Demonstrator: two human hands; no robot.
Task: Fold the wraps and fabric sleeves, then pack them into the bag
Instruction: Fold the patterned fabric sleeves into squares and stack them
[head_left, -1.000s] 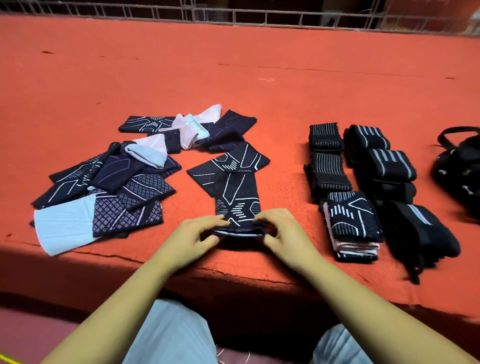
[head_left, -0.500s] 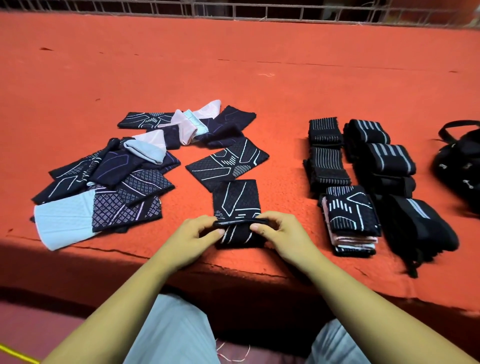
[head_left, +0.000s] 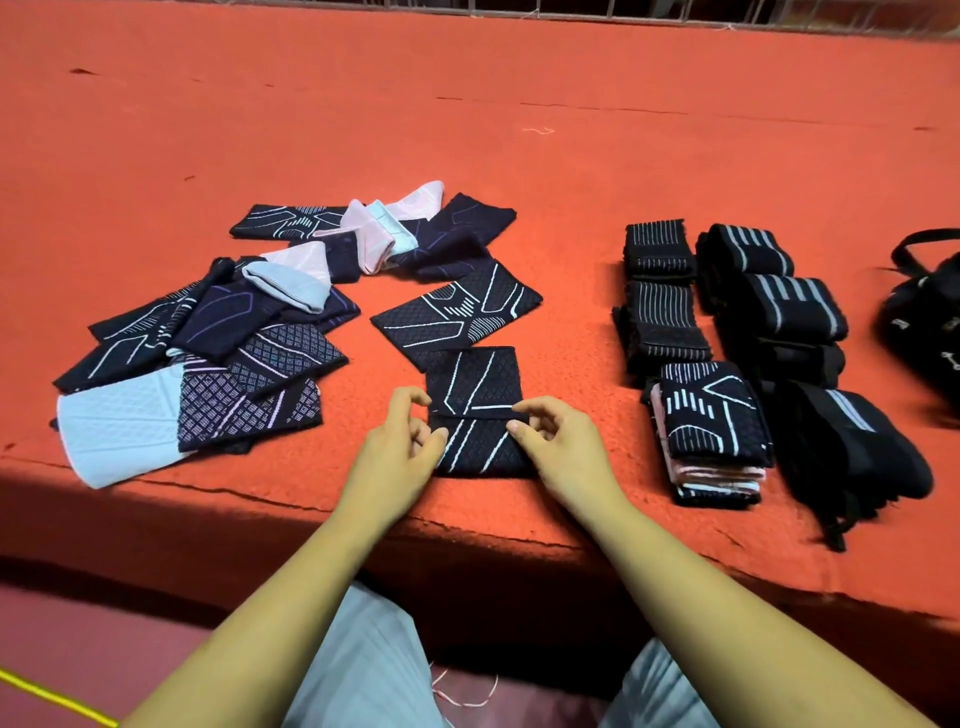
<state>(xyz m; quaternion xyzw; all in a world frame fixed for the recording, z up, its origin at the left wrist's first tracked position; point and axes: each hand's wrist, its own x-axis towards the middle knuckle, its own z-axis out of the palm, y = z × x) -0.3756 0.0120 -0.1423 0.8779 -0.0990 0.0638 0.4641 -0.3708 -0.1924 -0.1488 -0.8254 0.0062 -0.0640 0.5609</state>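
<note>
The dark sleeve (head_left: 480, 384) lies at the table's (head_left: 467, 156) near edge, long axis running away from the person, between left hand (head_left: 395, 452) and right hand (head_left: 561, 447). Loosely curled fingers (head_left: 535, 413) meet its fold's two ends (pinching or merely touching, I cannot tell).

Left hand (head_left: 400, 447), right hand (head_left: 556, 441), folded sleeve (head_left: 475, 415)
</note>
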